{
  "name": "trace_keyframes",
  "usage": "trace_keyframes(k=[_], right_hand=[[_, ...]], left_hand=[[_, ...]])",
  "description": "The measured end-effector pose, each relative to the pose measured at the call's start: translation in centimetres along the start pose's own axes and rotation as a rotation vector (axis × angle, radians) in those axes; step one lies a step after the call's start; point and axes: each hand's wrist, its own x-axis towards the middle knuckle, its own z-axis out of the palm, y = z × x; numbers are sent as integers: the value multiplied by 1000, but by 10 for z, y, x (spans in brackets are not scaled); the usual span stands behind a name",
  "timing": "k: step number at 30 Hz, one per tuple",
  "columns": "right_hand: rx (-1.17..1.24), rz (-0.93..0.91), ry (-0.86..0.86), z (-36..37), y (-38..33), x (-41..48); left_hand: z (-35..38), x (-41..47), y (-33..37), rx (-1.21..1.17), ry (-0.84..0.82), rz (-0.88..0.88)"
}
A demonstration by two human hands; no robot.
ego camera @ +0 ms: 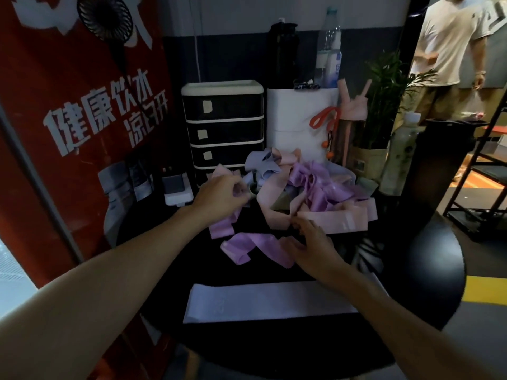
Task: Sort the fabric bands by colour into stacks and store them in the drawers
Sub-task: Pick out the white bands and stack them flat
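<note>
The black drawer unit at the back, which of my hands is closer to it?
Left. The left hand is just in front of the drawer unit, gripping a pink band; the right hand is nearer the person and further right, by a purple band.

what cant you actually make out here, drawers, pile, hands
Head view only:
- Drawer labels: too small and blurred to read.
- Drawer unit: fronts dark and shut, contents hidden; the band pile covers the lowest drawer.
- Bands deep in the pile: buried, no colour count possible.
- Right hand: fingertips in shadow, so pinching or just touching the purple band is unclear.
- Left hand: grips a pink band; the hand covers its middle.
</note>
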Motion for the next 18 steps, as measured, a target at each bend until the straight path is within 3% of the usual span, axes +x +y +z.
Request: trace_keyframes(k=[7,13,18], right_hand=[[61,3,53,4,7,6],[34,5,55,5,11,8],[74,20,41,3,8,6]], left_hand=[[27,80,26,25,119,-16],[39,107,28,204,69,-8],[32,108,35,19,291,-17]])
